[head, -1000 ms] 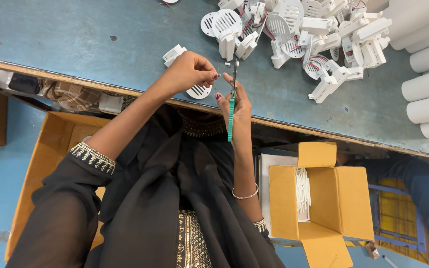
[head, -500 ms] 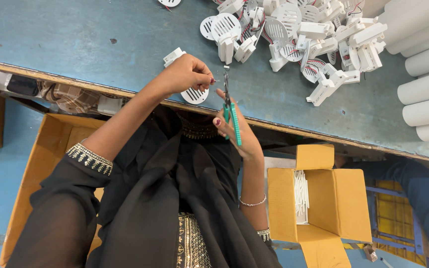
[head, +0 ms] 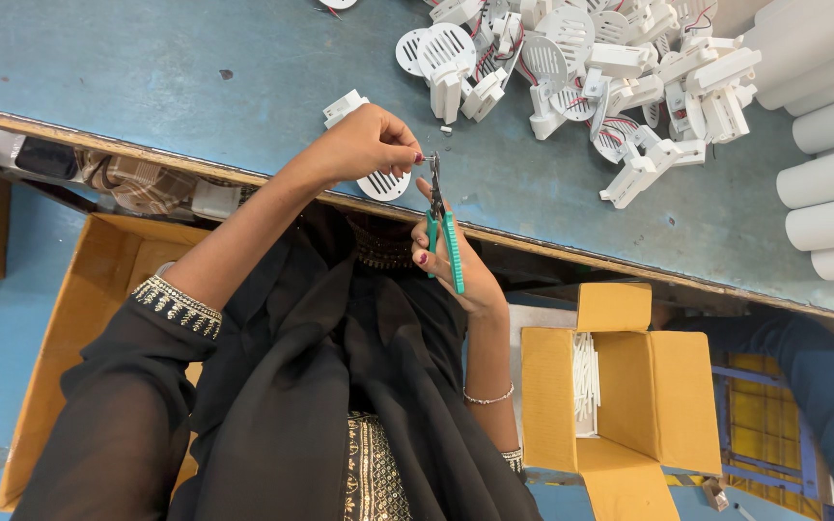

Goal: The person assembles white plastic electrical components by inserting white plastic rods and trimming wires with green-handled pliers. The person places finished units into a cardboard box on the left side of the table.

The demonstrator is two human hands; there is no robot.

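left hand [head: 364,145] grips a white slotted part [head: 383,183], right hand [head: 451,256] grips green-handled cutters [head: 443,232], white parts pile [head: 591,68] beyond.

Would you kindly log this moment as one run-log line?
left hand: holds white slotted disc part | right hand: grips green-handled pliers at part | pile of white parts on blue table

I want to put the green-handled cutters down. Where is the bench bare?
The blue bench top is bare left of the left hand, up to the far edge. A narrower patch lies right of the right hand, below the heap of white slotted plastic parts. White tubes crowd the right end.
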